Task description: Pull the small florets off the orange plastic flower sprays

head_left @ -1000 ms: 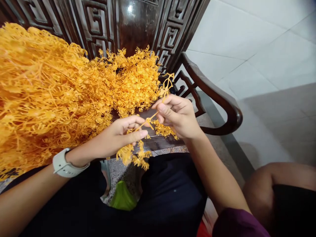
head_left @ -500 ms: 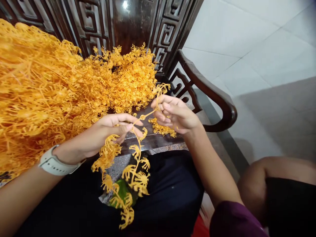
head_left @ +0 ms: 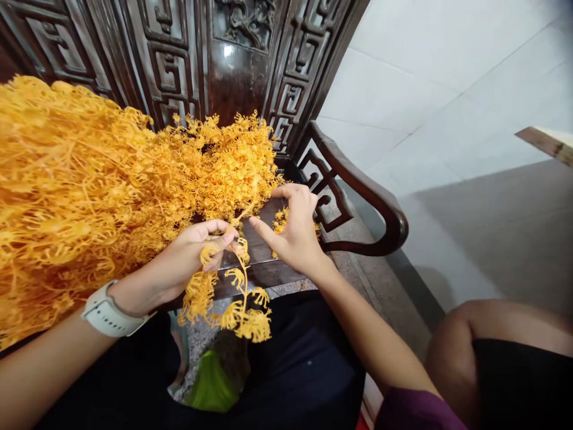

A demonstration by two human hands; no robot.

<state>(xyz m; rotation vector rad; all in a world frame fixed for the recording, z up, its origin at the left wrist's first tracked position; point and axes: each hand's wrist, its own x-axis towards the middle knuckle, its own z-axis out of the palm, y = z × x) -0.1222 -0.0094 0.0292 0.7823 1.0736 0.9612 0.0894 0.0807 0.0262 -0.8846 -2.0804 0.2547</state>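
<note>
A big heap of orange plastic sprigs (head_left: 98, 185) lies on a dark carved wooden bench (head_left: 264, 263). My left hand (head_left: 188, 260), with a white watch on its wrist, is closed on a few orange sprigs (head_left: 237, 298) that dangle over the bench's front edge. My right hand (head_left: 293, 230) reaches out over the seat with fingers spread, its fingertips at the edge of the heap. A small clump of loose orange bits (head_left: 282, 220) lies on the seat under that hand.
The bench's carved back (head_left: 201, 60) rises behind the heap and its curved armrest (head_left: 362, 191) stands to the right. My dark-clothed lap fills the bottom, with something green (head_left: 212, 382) between my legs. Another person's knee (head_left: 487, 334) is at lower right on the grey floor.
My right hand has let go of the sprig it pinched and stretched forward toward the heap. The sprigs in my left hand hang shorter. The view tilted up a little.
</note>
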